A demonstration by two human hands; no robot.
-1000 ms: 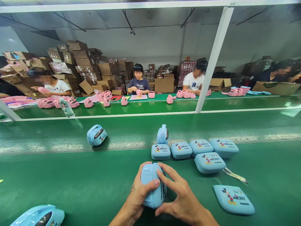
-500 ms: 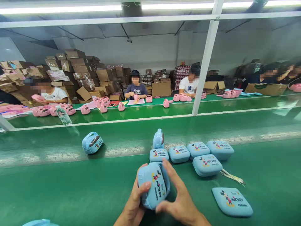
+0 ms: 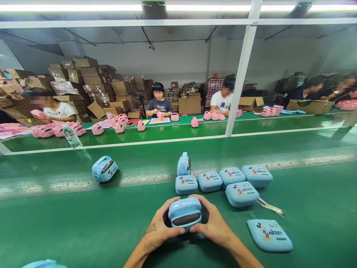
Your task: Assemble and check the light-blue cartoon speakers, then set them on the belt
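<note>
Between my two hands is a glossy blue plastic device with a dark panel [image 3: 185, 213], turned so that the panel and a row of small bumps show. My left hand [image 3: 163, 223] grips its left side, thumb at the lower front edge. My right hand [image 3: 212, 220] holds the right side the same way. Just beyond stand several light blue Mickey-printed pieces, the nearest a small rounded case [image 3: 186, 185]. Behind it a similar blue device [image 3: 184, 164] stands on end. A flat Mickey-printed cover [image 3: 270, 235] lies right of my right hand.
Another blue device [image 3: 105, 169] rests at the left on the green table [image 3: 83, 223]. A thin metal tool [image 3: 271, 207], perhaps tweezers, lies at the right. A white post [image 3: 242, 70] rises ahead. Across the bench, people sit among pink devices and a clear bottle [image 3: 72, 137].
The device has been turned: its Mickey-printed face showed before, and now its dark panel does. My right hand, whose fingers were spread beside it, has closed on its right side.
</note>
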